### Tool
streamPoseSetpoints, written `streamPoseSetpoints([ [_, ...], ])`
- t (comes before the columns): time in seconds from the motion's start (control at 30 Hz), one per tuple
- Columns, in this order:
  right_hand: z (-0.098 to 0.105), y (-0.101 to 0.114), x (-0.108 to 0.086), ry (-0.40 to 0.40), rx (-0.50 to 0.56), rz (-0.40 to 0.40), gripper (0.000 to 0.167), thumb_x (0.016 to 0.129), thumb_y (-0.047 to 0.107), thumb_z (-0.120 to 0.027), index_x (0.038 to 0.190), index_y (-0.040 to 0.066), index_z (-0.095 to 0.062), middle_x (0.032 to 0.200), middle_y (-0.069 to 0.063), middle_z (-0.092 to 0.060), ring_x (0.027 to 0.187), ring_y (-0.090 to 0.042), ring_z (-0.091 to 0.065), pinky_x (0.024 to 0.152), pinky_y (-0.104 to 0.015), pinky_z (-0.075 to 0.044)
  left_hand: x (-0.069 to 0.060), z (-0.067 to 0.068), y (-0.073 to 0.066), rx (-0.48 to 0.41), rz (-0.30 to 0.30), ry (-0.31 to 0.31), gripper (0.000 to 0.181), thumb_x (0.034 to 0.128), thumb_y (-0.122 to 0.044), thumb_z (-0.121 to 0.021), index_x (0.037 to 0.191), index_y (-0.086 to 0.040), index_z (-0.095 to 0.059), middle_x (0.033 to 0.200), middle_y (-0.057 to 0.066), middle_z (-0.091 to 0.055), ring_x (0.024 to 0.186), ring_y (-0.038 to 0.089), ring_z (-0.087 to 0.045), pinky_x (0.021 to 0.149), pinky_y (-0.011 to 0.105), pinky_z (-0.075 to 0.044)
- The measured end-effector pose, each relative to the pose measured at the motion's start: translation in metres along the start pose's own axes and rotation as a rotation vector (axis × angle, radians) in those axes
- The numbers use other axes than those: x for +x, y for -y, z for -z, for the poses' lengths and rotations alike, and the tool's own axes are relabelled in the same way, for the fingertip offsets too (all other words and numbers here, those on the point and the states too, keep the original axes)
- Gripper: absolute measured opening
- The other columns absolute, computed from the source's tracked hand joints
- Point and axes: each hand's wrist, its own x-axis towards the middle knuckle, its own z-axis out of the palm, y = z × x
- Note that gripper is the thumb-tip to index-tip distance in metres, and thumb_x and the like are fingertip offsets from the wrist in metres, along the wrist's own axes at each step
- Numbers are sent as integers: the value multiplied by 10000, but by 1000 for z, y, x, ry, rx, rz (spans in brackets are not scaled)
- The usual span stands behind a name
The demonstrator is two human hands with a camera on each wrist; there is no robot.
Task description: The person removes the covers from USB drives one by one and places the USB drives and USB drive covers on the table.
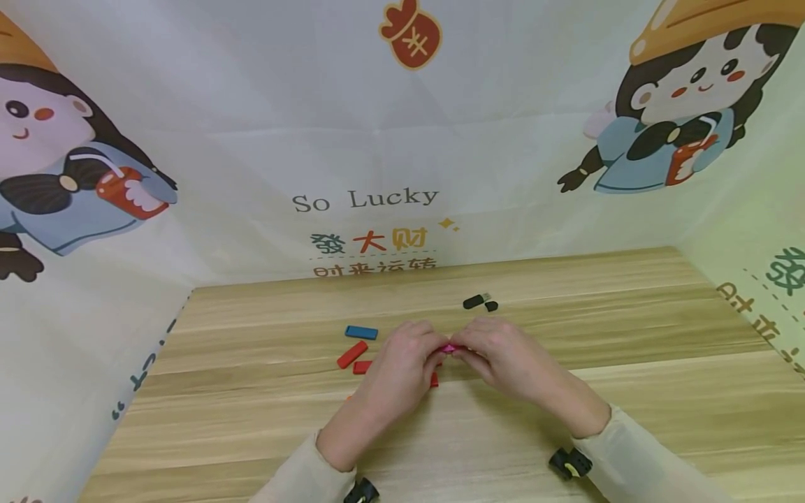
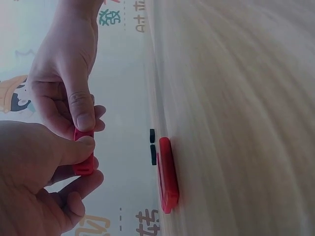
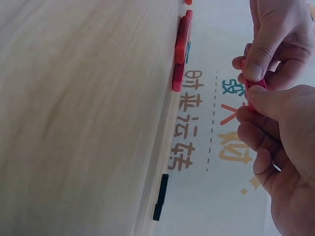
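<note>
Just above the wooden table, a small pink-red USB stick [image 1: 448, 348] is held between both hands. My left hand [image 1: 405, 367] pinches one end between thumb and fingers. From the other side, my right hand [image 1: 503, 353] pinches the opposite end. In the left wrist view the stick [image 2: 84, 166] shows a slot near its lower end, and the thumbs lie on its face. The right wrist view shows the same stick [image 3: 258, 86], mostly covered by fingers. Whether its cap is on is hidden.
Beyond the hands lie a black USB stick [image 1: 473, 302], its metal plug bare, and its black cap [image 1: 492, 306]. Left of the hands are a blue stick [image 1: 361, 332] and red sticks [image 1: 352, 355], some partly hidden by the left hand. A printed cloth [image 1: 251, 175] walls the table [image 1: 239, 391].
</note>
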Motion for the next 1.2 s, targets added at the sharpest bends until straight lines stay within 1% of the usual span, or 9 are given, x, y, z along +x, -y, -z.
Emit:
streamPoseSetpoints([
  [0.37, 4, 0, 0, 8, 31, 8, 81, 970, 96, -782, 1048, 75, -789, 973, 2, -765, 902, -131, -716, 828, -314, -606, 0, 1, 1, -7, -9, 9, 70, 994, -100, -758, 1035, -94, -815, 848, -61, -633, 795, 147, -562, 736, 290, -511],
  [0.57, 4, -1, -1, 5, 53, 16, 102, 959, 85, -787, 1060, 74, -790, 985, -1, -768, 913, -128, -717, 833, -307, -607, 0, 1, 1, -7, -18, 15, 70, 989, -91, -762, 1035, -95, -814, 849, -60, -633, 802, 146, -566, 747, 294, -520],
  [0.93, 6, -3, 0, 27, 100, 17, 102, 964, 88, -780, 1063, 67, -792, 1011, -17, -778, 936, -140, -730, 854, -311, -609, 0, 1, 1, -11, -23, 28, 67, 990, -102, -761, 1033, -104, -812, 847, -66, -625, 817, 145, -575, 759, 299, -519],
  [1.07, 6, -1, 0, 26, 97, 7, 102, 966, 88, -779, 1065, 68, -792, 1002, -14, -778, 926, -134, -729, 848, -303, -609, 0, 2, 0, -11, -16, 28, 76, 996, -103, -755, 1047, -99, -811, 868, -60, -645, 820, 145, -580, 756, 296, -520],
  [1.2, 6, 0, 0, 21, 69, 4, 100, 967, 91, -781, 1064, 69, -795, 995, -13, -776, 918, -134, -728, 841, -305, -610, 0, 2, 0, -10, -7, 32, 83, 999, -98, -751, 1055, -96, -813, 880, -56, -655, 820, 145, -578, 756, 295, -521],
])
